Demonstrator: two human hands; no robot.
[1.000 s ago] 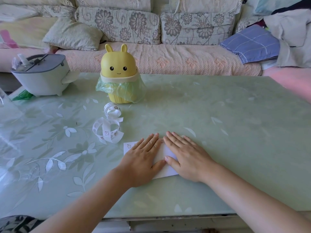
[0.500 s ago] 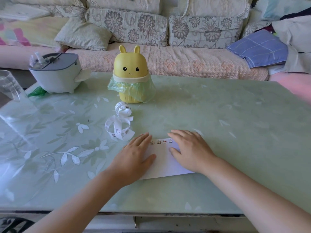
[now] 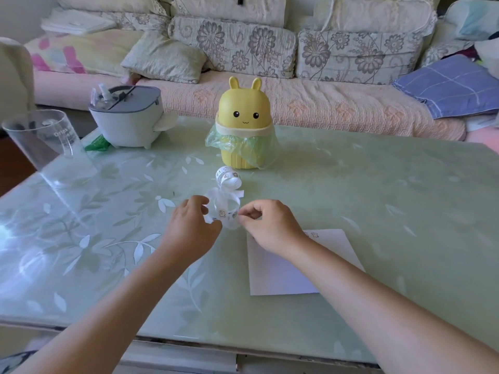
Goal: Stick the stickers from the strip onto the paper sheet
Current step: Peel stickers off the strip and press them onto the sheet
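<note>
Left hand [image 3: 194, 225] grips coiled strip [image 3: 225, 209], right hand [image 3: 267, 225] pinches its edge. Paper sheet [image 3: 283, 271] shows few stickers [image 3: 310, 234]; judging most unpeeled.

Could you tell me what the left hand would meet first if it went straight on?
The curled sticker strip, right at the fingertips of the left hand; contact is hard to judge. Beyond it stands the yellow bin.
</note>
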